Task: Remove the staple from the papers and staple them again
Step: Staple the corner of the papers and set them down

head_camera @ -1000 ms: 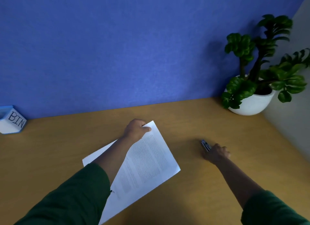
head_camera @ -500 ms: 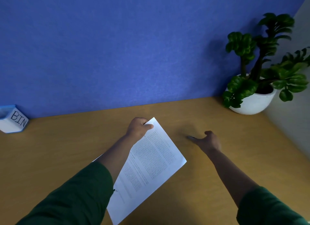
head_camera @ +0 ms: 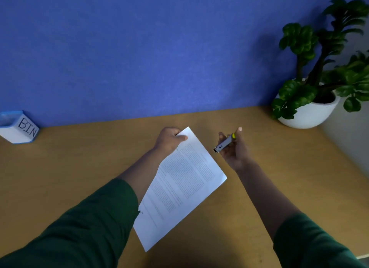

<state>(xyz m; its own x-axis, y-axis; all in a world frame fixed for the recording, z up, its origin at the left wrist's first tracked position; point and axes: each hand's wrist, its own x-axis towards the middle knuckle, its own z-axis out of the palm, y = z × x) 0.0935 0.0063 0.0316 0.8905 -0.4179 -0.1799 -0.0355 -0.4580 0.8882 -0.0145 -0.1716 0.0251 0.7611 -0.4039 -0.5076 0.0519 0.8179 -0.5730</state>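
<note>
Pinching papers (head_camera: 180,184) at top corner, left hand (head_camera: 169,140) pins them to surface (head_camera: 79,159). Right hand (head_camera: 233,149) grips stapler (head_camera: 224,143) beside corner. Risk: sheets shifting, misaligned staple.

A single head-worn view looks forward and down from above and behind both arms, close enough that the green sleeves fill the bottom corners. The left hand (head_camera: 169,140) and right hand (head_camera: 234,147) sit near the frame's centre. Beyond the hands the view faces a blue wall (head_camera: 139,47); the desk (head_camera: 79,167) spreads under them.
</note>
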